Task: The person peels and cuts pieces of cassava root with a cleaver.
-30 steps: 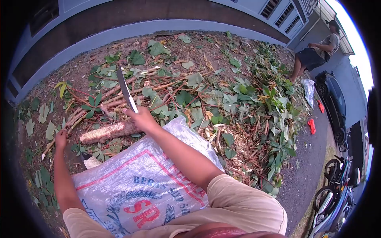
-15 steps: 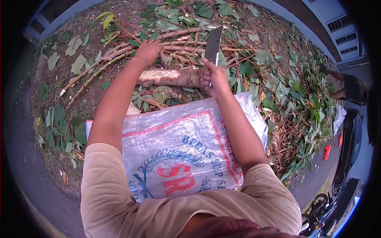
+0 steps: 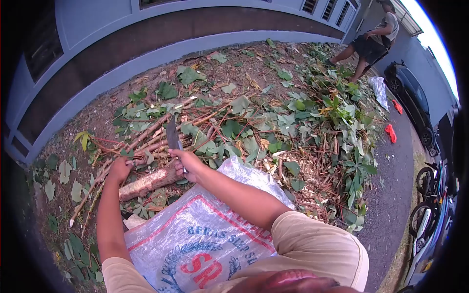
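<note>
My right hand [image 3: 186, 165] is closed around the handle of a wide-bladed knife [image 3: 173, 133], whose dark blade points up and away from me. It is just above the right end of a thick log [image 3: 149, 183] with its bark partly stripped. Over the left part of a pile of cut branches [image 3: 151, 133], my left hand [image 3: 121, 169] is closed at a thin stem; what it grips is too small to tell. A white woven sack [image 3: 195, 234] with red and blue print lies over my lap, below the log.
A person [image 3: 376, 41] stands at the upper right beside leaves. Leaf litter and wood chips [image 3: 312, 180] cover the ground to the right. A wall [image 3: 195, 46] runs along the back. A parked car [image 3: 413, 93] and motorcycles [image 3: 425, 215] are at the right.
The view has swung to the right and up, bringing the wall and the standing person into sight. My left hand has gone from spread on the branches to closed. The knife remains in my right hand.
</note>
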Demonstrator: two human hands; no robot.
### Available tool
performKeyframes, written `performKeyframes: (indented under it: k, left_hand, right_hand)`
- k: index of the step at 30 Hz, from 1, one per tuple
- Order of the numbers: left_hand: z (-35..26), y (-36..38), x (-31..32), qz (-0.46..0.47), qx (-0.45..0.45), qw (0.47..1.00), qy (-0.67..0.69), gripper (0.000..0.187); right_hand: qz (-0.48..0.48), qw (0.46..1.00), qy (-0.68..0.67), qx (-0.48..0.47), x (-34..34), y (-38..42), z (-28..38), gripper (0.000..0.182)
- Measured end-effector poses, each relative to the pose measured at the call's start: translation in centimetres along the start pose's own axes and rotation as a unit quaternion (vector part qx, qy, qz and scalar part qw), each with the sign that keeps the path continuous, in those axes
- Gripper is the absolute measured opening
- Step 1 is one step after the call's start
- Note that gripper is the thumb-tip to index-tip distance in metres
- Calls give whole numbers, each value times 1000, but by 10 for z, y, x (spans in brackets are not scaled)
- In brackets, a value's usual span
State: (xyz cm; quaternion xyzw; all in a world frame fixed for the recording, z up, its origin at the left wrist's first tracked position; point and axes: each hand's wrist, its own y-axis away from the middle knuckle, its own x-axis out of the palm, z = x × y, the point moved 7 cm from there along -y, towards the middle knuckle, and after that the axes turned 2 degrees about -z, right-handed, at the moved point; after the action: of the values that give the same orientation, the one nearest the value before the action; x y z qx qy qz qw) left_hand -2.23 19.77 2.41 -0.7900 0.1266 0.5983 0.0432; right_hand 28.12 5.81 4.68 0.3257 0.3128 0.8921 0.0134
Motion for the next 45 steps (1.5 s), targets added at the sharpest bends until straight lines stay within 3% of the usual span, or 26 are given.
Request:
performKeyframes:
  k: [1,2,5,6,8,14,19,21,24,25,26,27,28,30,33,37,42,45]
  left_hand:
    - [22,-5,2,28,-24,999,37,40]
    - [28,6,-7,65,-123,977,161,39]
    - [124,-20,8,69,-125,963,230,32]
    - [111,-8,-8,68,-122,963,229,32]
    - [93,35,-57,75,-264,917,290,27]
    - [107,72,-111,34,-283,882,374,23]
    - [181,97,-117,12,-368,871,326,24]
    - [207,111,-119,-6,-407,884,229,25]
    - [169,62,-136,-52,-360,908,206,21]
    - [134,21,-145,-73,-226,949,206,20]
    - [36,14,-169,-84,-96,933,337,23]
    - [-93,41,-209,-50,-38,921,385,27]
    - [-147,39,-223,-39,45,881,469,31]
    - [-168,3,-226,4,171,865,472,33]
    - [-170,4,-191,91,79,874,471,37]
    - [-139,32,-141,134,-3,906,402,38]
    - [-93,49,-142,40,27,887,459,38]
    - [-77,49,-156,-6,34,895,444,37]
  right_hand:
    - [21,1000,-20,0,0,-2,-1,25]
    - [29,999,-26,3,0,0,0,27]
    - [44,997,-58,2,-2,1,2,27]
    - [39,997,-64,7,-2,2,-1,27]
    - [33,998,-52,-5,-3,2,2,27]
    - [31,999,-21,-4,-10,-19,-12,25]
    - [22,1000,16,9,-5,-17,-20,23]
    - [48,998,28,18,-1,-20,-30,23]
    - [75,994,74,21,8,-14,-27,25]
    - [80,994,73,10,11,-14,-23,26]
    - [84,994,70,5,11,-12,-27,26]
    - [82,993,85,11,7,-18,-34,28]
    - [81,992,98,20,5,-26,-38,30]
    - [72,987,140,22,3,-22,-40,30]
    - [66,990,125,21,-6,-25,-44,29]
    - [30,990,140,16,-2,-22,-43,25]
    - [50,978,194,-55,2,-36,-38,13]
    - [49,984,162,-52,4,-32,-40,13]
